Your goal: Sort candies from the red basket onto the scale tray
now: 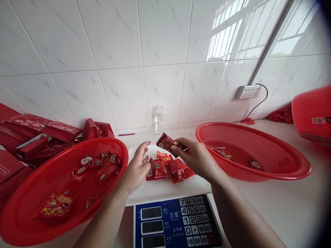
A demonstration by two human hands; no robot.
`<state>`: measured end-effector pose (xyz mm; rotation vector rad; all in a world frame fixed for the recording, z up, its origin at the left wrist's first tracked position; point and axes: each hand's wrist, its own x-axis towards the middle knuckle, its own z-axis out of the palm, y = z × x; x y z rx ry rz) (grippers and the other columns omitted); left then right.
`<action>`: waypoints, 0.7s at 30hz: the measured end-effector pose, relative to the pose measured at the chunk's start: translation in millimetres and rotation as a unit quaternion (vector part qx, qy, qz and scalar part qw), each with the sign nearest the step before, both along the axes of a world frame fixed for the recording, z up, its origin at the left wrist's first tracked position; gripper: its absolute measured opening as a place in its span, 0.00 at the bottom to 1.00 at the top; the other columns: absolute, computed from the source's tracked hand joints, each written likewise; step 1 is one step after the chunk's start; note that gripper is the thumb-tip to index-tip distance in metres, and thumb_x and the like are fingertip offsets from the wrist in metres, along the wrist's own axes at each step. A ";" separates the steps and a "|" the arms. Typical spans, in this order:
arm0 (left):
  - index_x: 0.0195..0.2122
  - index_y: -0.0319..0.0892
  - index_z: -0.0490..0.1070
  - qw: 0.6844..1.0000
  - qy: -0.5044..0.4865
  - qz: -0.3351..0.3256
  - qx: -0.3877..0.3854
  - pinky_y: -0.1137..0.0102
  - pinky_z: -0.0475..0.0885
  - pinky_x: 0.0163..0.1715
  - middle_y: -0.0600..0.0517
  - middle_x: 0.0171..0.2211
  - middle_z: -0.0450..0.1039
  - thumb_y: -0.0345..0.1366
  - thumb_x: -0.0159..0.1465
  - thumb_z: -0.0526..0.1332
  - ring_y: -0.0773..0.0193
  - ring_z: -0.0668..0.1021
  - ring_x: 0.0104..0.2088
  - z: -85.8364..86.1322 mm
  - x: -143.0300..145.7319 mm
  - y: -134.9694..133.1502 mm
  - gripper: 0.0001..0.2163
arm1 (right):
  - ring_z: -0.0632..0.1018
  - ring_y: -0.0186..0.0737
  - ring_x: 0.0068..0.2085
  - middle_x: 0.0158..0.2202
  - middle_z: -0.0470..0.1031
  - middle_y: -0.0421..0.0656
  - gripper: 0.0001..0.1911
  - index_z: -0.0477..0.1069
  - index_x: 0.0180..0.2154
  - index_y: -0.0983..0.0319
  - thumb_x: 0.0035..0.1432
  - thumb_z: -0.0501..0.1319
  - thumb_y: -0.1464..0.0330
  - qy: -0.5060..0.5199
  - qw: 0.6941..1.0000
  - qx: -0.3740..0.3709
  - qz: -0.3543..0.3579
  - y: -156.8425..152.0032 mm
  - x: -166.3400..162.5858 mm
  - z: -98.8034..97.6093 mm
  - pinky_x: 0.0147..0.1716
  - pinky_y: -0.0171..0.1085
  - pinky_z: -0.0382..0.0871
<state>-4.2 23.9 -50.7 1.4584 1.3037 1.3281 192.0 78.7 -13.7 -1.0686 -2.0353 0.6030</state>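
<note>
My right hand (195, 156) pinches a dark red snack packet (167, 142) and holds it above the white tray of a weighing scale (139, 197). Over the tray's left side is my left hand (138, 168), fingers apart, with nothing seen in it. Between the hands, several red snack packets (178, 169) lie in a loose pile on the tray, some with orange labels. The scale's blue keypad panel (176, 222) faces me at the front; its display digits are too faint to read.
A red plastic basket (117, 146) with assorted packets stands left; another red basket (292, 165) with a few packets stands right. Red cardboard boxes (59, 129) crowd the far left. A clear bottle (162, 119) is by the tiled wall, and a power strip (248, 92) hangs right.
</note>
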 end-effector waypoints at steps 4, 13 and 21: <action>0.58 0.53 0.60 0.999 0.039 -0.007 0.017 0.61 0.60 0.59 0.51 0.64 0.56 0.31 0.61 0.57 0.55 0.59 0.64 -0.3 -2.8 -1.1 0.23 | 0.70 0.33 0.24 0.26 0.74 0.40 0.15 0.74 0.38 0.61 0.60 0.55 0.58 -0.012 1.000 0.003 0.001 0.9 -0.5 -1.9 0.23 0.33 0.61; 0.38 0.47 0.68 0.898 0.436 0.036 -0.048 0.69 0.63 0.29 0.50 0.36 0.70 0.33 0.61 0.55 0.57 0.75 0.32 16.8 -6.6 -16.2 0.06 | 0.68 0.34 0.24 0.24 0.72 0.39 0.12 0.73 0.35 0.59 0.60 0.55 0.60 -0.054 0.999 -0.008 0.001 -0.3 -0.4 -0.1 0.22 0.34 0.57; 0.34 0.46 0.64 0.862 0.502 0.009 -0.068 0.70 0.57 0.26 0.51 0.31 0.69 0.33 0.61 0.53 0.58 0.74 0.30 21.5 -14.4 -20.1 0.02 | 0.69 0.33 0.25 0.25 0.73 0.40 0.11 0.73 0.34 0.60 0.60 0.55 0.62 -0.053 0.999 0.001 0.008 -1.6 -0.9 2.0 0.24 0.34 0.58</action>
